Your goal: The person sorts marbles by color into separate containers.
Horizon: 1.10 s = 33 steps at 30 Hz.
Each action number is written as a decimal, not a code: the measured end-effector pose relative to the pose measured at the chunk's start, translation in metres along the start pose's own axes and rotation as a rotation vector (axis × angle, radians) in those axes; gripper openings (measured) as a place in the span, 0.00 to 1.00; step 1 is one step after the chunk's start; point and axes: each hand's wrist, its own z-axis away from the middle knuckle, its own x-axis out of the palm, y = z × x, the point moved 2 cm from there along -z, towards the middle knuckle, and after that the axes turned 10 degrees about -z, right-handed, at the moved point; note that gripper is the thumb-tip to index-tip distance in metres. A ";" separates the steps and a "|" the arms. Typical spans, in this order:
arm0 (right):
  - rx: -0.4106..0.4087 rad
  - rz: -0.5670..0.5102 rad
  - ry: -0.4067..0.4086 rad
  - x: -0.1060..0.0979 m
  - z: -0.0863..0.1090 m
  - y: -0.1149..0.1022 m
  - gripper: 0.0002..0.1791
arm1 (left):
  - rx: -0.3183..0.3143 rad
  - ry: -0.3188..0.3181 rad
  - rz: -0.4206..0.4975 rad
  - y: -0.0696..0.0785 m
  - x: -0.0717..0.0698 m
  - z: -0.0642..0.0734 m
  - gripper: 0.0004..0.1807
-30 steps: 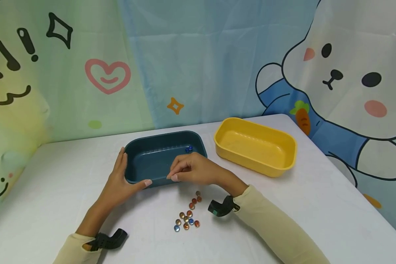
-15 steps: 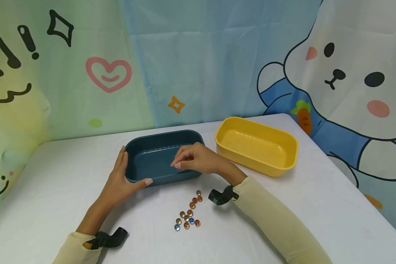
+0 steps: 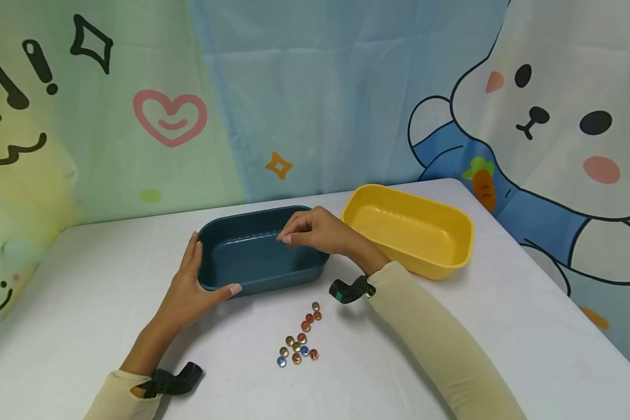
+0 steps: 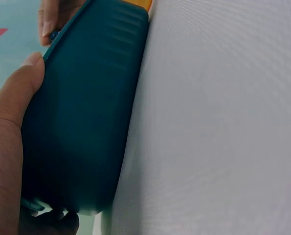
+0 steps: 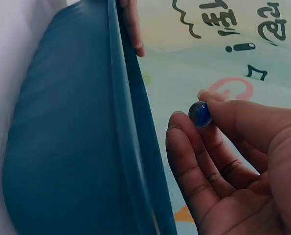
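Pinched between the thumb and fingertips of my right hand is a blue glass marble, plain in the right wrist view. That hand is over the right part of a dark teal tub and hides its far right inside corner. My left hand grips the tub at its left front corner, with the thumb at the near rim and the fingers along the left end. In front of the tub, several orange, amber and blue marbles lie loose on the white cloth.
A yellow tub stands to the right of the teal one, behind my right forearm. The white-covered table ends at a printed curtain behind. Black cameras are strapped to both wrists.
My right hand has moved from the tub's near rim farther back and up over its right part. Blue marbles seen inside the tub earlier are now hidden. The left hand stays put.
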 end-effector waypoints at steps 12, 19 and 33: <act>0.097 0.005 0.044 -0.013 -0.016 0.011 0.10 | 0.002 0.012 0.009 -0.003 0.001 0.001 0.65; 0.145 0.002 0.039 -0.016 -0.023 0.006 0.12 | 0.007 0.012 0.009 -0.001 0.001 -0.001 0.65; 0.253 -0.249 0.145 -0.030 -0.045 0.012 0.17 | 0.014 0.013 0.009 -0.001 0.000 -0.001 0.66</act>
